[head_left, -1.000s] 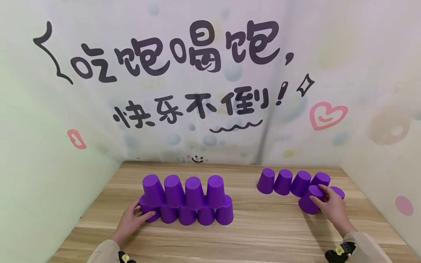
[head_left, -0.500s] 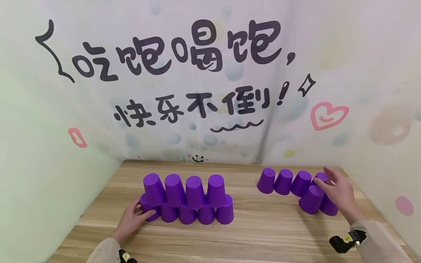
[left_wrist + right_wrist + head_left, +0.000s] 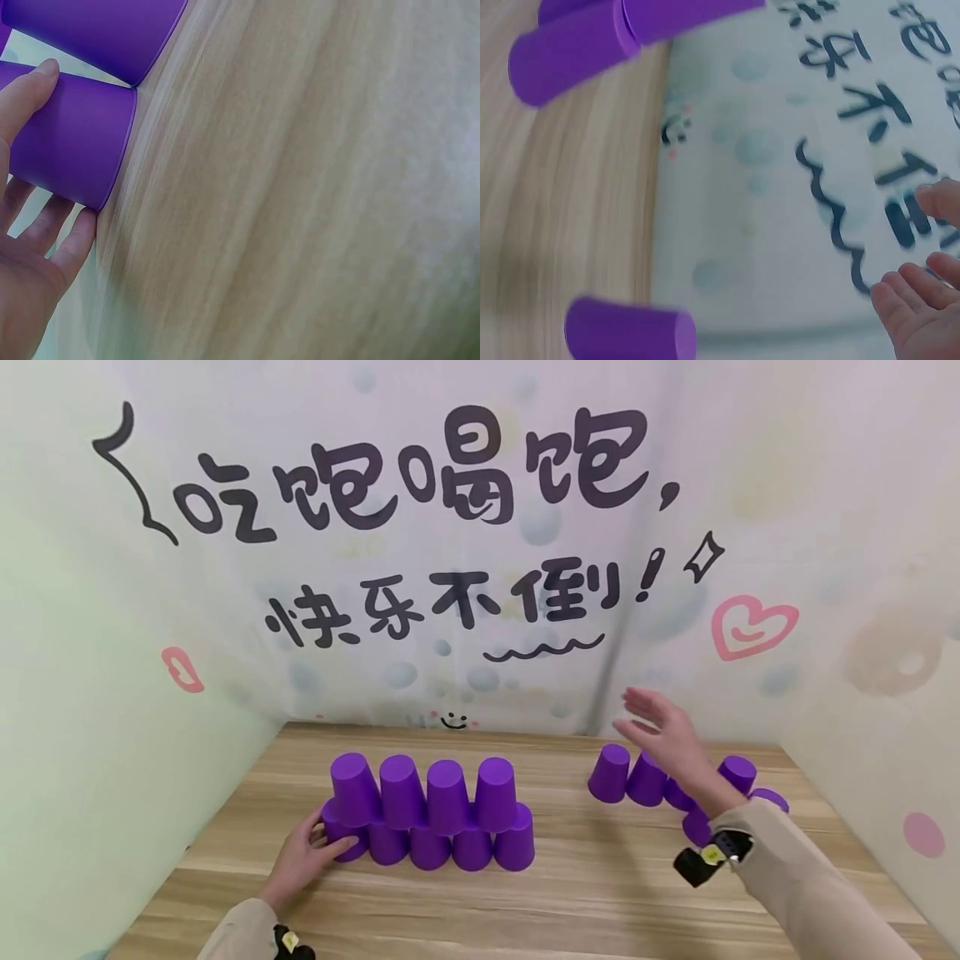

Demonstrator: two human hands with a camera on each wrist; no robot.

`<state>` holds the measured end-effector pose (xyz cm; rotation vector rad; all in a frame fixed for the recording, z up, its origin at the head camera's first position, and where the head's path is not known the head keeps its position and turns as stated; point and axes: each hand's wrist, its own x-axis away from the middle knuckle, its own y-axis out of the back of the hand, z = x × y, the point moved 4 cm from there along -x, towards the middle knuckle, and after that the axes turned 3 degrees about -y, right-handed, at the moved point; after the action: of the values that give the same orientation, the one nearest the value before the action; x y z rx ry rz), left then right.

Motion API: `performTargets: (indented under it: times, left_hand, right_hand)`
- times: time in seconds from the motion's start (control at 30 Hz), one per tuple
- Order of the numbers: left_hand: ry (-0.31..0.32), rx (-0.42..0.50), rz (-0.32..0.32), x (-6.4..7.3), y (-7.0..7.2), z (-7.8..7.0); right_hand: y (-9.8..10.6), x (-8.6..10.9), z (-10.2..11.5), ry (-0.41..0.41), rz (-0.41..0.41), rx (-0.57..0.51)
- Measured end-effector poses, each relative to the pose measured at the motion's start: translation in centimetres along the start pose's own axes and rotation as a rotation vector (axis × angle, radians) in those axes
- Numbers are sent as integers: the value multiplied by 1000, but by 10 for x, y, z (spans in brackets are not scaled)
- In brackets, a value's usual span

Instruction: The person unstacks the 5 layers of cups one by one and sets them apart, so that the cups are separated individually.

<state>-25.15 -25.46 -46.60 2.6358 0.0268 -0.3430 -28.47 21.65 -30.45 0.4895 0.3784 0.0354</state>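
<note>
Upside-down purple cups stand in a two-level stack (image 3: 430, 847) on the left of the wooden table. My left hand (image 3: 303, 856) holds the leftmost bottom cup (image 3: 75, 135), its thumb on the near side and its other fingers around the far side. To the right, my right hand (image 3: 663, 735) is raised above a row of single cups (image 3: 609, 774), fingers extended and nothing in it. That hand and its forearm hide parts of several cups. In the right wrist view, the fingers (image 3: 911, 292) are apart from the nearest cup (image 3: 630, 330).
More upturned cups (image 3: 737, 770) stand at the right behind the right forearm. A printed curtain (image 3: 450, 527) with black lettering hangs behind the table's back edge. Bare wooden tabletop (image 3: 465, 910) lies in front of the stack.
My right hand has let go of a cup at the right, lifted, and moved left above the back row. The left hand keeps its hold on the stack's leftmost bottom cup.
</note>
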Motion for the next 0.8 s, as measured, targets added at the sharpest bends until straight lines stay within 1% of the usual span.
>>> performTargets:
  times: [0.1, 0.23, 0.3, 0.4, 0.5, 0.57, 0.63, 0.8]
  left_hand:
    - [-1, 1, 2, 0, 0, 0]
    - [-7, -9, -4, 0, 0, 0]
    - [-10, -10, -5, 0, 0, 1]
    - [-10, -12, -6, -1, -1, 1]
    - [-12, -21, -8, -1, -1, 0]
    - [-14, -25, -10, -1, 0, 0]
    - [-13, -26, -10, -1, 0, 1]
    - [-11, -21, -10, -1, 0, 2]
  right_hand:
    - [-33, -4, 8, 47, 82, -76]
    - [-75, -1, 14, 78, 212, -168]
    - [-92, 2, 16, 82, 274, -202]
    - [-113, 6, 15, 85, 355, -233]
    - [-129, 9, 12, 75, 418, -244]
    - [-138, 10, 10, 68, 444, -241]
    - [-143, 11, 9, 59, 450, -233]
    - [-151, 13, 8, 86, 435, -227]
